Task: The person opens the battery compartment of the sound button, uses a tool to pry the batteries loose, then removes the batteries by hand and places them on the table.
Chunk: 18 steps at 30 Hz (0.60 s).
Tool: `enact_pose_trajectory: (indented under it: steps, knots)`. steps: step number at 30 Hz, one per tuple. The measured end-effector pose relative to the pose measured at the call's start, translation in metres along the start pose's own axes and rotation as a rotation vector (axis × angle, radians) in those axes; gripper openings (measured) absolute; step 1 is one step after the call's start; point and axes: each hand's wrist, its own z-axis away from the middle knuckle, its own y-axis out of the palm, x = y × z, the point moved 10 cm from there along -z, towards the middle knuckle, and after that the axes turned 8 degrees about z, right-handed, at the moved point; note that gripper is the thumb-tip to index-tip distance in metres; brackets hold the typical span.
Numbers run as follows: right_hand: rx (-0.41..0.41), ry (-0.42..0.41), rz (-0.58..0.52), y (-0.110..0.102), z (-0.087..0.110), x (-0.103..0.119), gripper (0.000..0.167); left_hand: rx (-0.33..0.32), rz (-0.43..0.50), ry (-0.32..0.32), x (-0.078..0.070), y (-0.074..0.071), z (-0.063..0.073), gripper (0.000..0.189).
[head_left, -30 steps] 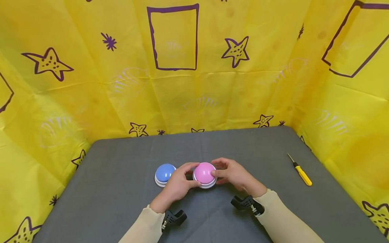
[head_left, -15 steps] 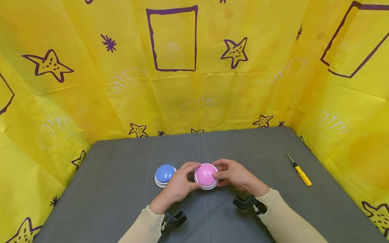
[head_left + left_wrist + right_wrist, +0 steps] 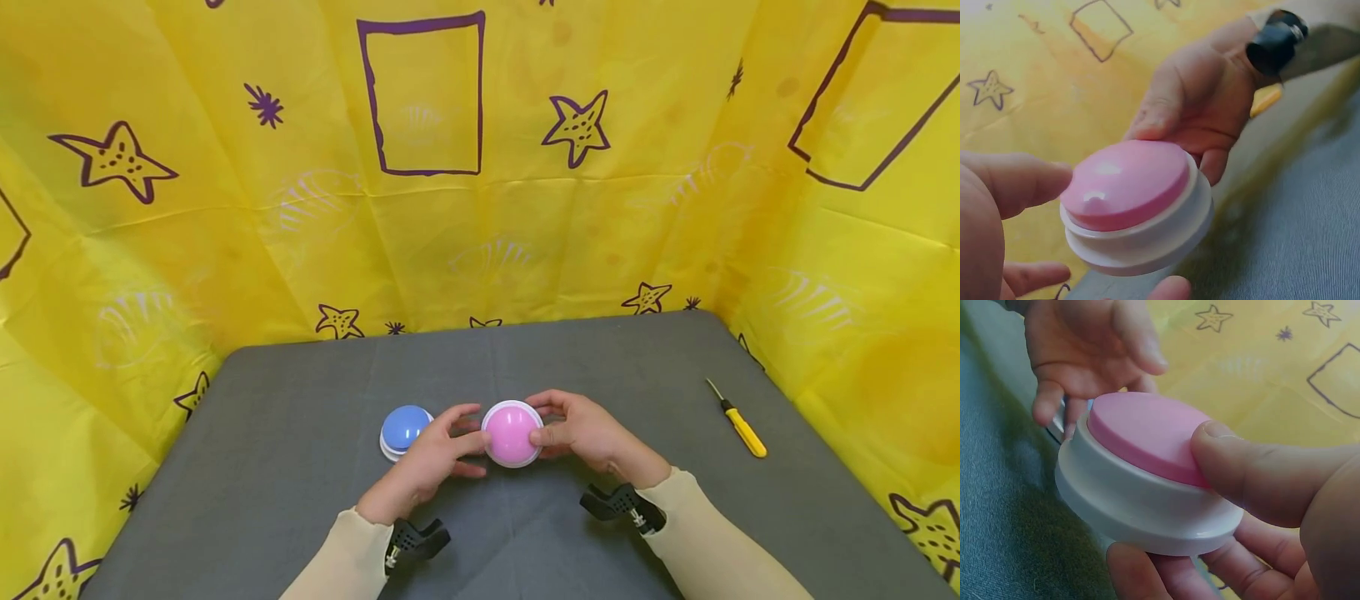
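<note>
Farthest left of both hands, yellow cloth [image 3: 67,333] printed with dark starfish outlines hangs beside the grey table [image 3: 300,467] and runs on behind it, beyond the fingers. Just left of the left hand [image 3: 429,458], and partly covered by it, a blue dome button [image 3: 405,427] sits on its white base on the table. The left hand is spread, its fingers and thumb parted and reaching to the right; its thumb tip lies right at the edge of the pink dome button [image 3: 512,435], and whether it touches cannot be told. Behind that hand come a black wrist mount [image 3: 418,542] and a beige sleeve [image 3: 337,558]. The pink dome button is between the two hands, tilted so that its dome faces back toward the person, with fingers under its white base [image 3: 1141,500]. The right hand [image 3: 592,433], to the right of it, is pinching it: the thumb presses on the pink dome, the fingers support the base from below. A second beige sleeve [image 3: 720,542] follows behind that wrist. Well to the right of the right hand, a screwdriver [image 3: 745,431] with a yellow handle lies on the table, its shaft pointing away from the person
</note>
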Motion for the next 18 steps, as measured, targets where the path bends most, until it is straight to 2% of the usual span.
enact_pose_trajectory:
  steps: [6,10,14,18]
  knots:
    - [-0.021,-0.045,0.101,-0.002,0.002,0.007,0.050,0.079,0.171,-0.151,0.013,0.004,0.003,0.064]
    - [-0.060,-0.095,0.220,-0.003,0.006,0.017,0.049,0.124,0.253,-0.214,0.019,0.008,0.004,0.069]
    - [-0.106,-0.130,0.340,-0.002,0.010,0.028,0.046,0.138,0.325,-0.232,0.022,0.009,0.003,0.071]
    - [-0.127,-0.151,0.385,0.002,0.012,0.033,0.043,0.126,0.376,-0.210,0.022,0.008,0.002,0.066]
